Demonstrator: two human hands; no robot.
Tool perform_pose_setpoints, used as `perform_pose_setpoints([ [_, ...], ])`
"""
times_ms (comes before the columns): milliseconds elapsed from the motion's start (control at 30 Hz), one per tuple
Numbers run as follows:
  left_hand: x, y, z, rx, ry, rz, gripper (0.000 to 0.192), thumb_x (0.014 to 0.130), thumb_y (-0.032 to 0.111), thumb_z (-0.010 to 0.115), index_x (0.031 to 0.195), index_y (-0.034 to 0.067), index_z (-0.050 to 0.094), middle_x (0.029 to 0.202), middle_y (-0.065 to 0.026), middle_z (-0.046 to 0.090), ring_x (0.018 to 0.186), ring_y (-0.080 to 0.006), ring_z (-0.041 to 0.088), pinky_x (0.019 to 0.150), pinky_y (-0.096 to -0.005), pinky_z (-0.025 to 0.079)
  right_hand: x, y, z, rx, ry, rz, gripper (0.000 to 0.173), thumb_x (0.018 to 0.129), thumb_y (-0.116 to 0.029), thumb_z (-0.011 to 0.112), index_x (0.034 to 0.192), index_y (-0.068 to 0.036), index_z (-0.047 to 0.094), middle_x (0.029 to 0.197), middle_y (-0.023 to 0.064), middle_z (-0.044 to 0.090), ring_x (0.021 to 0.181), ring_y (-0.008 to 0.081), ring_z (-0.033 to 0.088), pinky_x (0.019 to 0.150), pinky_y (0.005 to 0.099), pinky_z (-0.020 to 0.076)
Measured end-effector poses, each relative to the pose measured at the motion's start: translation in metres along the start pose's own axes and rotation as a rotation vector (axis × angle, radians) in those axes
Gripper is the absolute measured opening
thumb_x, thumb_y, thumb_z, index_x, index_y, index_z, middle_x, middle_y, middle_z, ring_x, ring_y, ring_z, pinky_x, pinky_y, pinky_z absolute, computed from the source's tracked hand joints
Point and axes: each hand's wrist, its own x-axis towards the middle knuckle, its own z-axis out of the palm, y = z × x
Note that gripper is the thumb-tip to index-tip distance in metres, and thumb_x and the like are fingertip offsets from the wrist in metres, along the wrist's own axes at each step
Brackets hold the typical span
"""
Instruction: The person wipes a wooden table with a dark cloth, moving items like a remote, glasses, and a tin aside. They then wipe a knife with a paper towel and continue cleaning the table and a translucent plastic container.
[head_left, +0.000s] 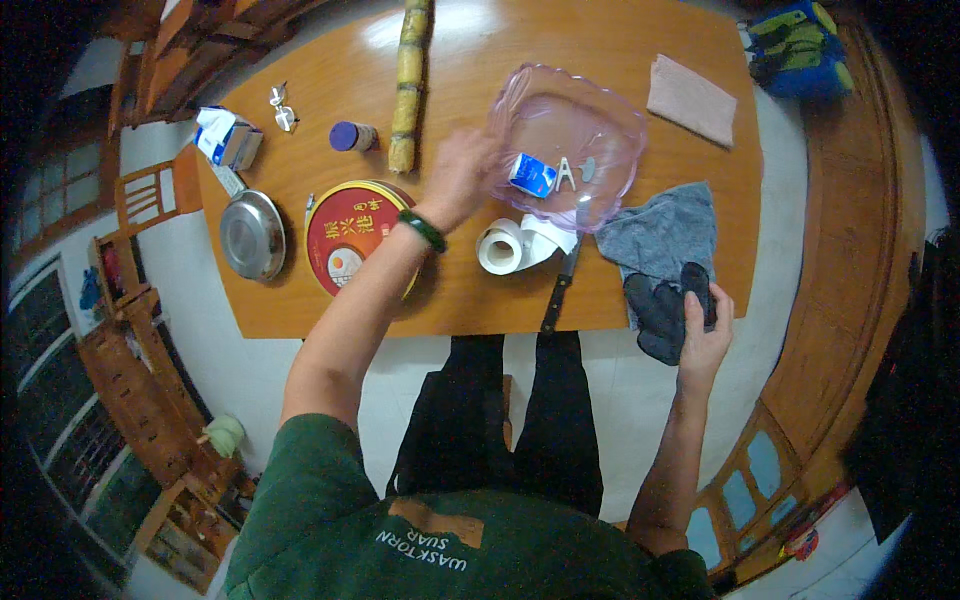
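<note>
My left hand (465, 169), blurred, reaches over the table at the left rim of a pink translucent scalloped tray (630, 135); whether it grips the rim cannot be told. In the tray lie a blue and white small box (532, 175), a white clip (565, 174) and a small grey piece (588, 169). My right hand (705, 319) holds a black cloth item (660, 319) at the table's front right edge, beside a grey-blue cloth (667, 225). A toilet paper roll (500, 250) and a black-handled knife (556, 300) lie between my hands.
A round red tin (352, 232) and a metal bowl (253, 235) sit at the left. Behind them are a purple-lidded jar (352, 136), glasses (283, 111), a tissue pack (227, 139) and a sugarcane stalk (409, 82). A folded pink cloth (691, 101) lies back right.
</note>
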Motion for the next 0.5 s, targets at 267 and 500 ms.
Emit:
perform_pose_setpoints([
  [267, 0.051, 0.034, 0.050, 0.115, -0.532, 0.120, 0.046, 0.069, 0.003, 0.068, 0.114, 0.008, 0.060, 0.112, -0.0102, 0.055, 0.108, -0.0317, 0.052, 0.090, -0.0431, 0.045, -0.006, 0.009, -0.014, 0.014, -0.011, 0.013, 0.027, 0.088, -0.013, 0.068, 0.109, 0.003, 0.059, 0.101, 0.0108, 0.055, 0.099, 0.0235, 0.055, 0.090, 0.0338, 0.0420],
  [500, 0.073, 0.043, 0.080, 0.174, -0.650, 0.350, 0.037, 0.076, 0.009, 0.062, 0.113, 0.009, 0.061, 0.114, -0.0102, 0.054, 0.109, -0.0318, 0.052, 0.092, -0.0437, 0.046, -0.008, 0.025, -0.012, -0.058, 0.005, -0.057, 0.029, 0.089, -0.015, 0.067, 0.111, 0.003, 0.059, 0.105, 0.0140, 0.057, 0.102, 0.0282, 0.055, 0.092, 0.0375, 0.0428],
])
